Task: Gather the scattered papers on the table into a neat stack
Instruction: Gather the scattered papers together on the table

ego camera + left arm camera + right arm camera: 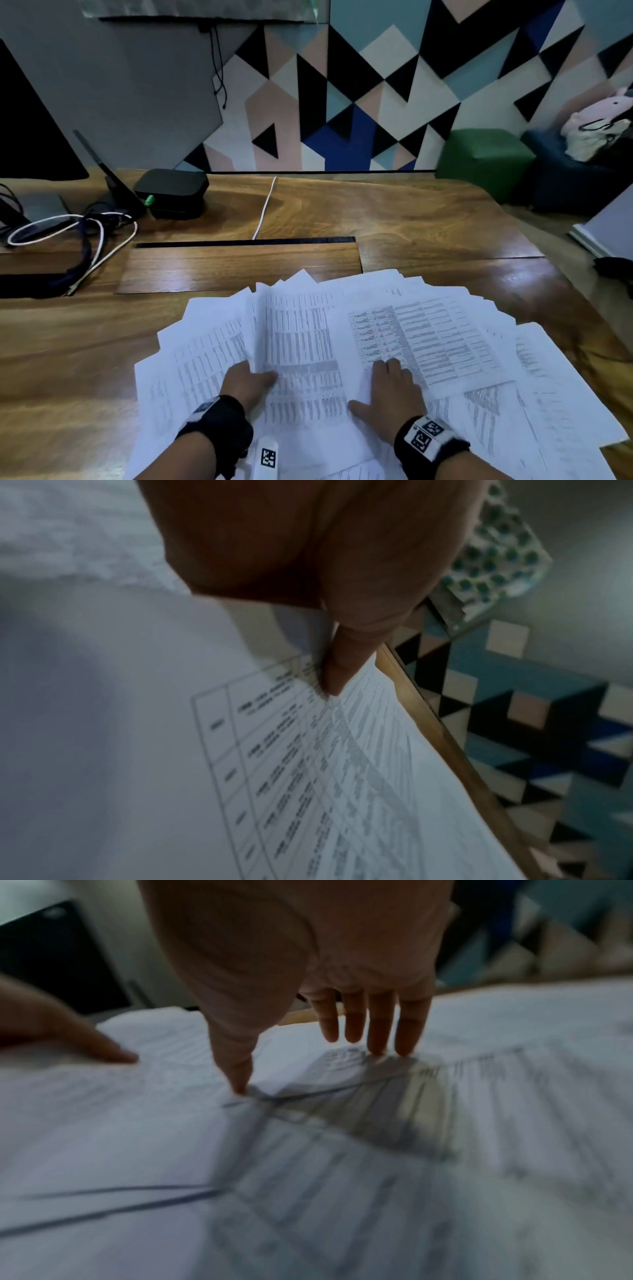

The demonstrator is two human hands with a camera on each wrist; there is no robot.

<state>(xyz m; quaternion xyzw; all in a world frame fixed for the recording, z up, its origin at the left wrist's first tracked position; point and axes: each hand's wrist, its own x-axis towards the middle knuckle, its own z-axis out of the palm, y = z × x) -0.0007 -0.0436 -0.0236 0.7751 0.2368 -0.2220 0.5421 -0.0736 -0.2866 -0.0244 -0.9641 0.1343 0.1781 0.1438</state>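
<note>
Several white printed papers (428, 335) lie fanned out over the near part of the wooden table (411, 219). My left hand (251, 378) pinches one printed sheet (301, 342) near its lower left edge, thumb on top; that edge curls up off the pile. In the left wrist view the thumb (337, 669) presses on this sheet (325, 764). My right hand (390, 387) lies flat on the papers to the right, fingers straight. The right wrist view shows its fingertips (377, 1031) touching the blurred papers (342, 1177), with the left hand (68, 1037) at the left.
A black box (173, 192), tangled cables (75, 236) and a dark monitor (30, 130) sit at the back left. A white cable (263, 209) runs into a slot (239, 244) mid-table. Green stool (483, 154) beyond the far right edge.
</note>
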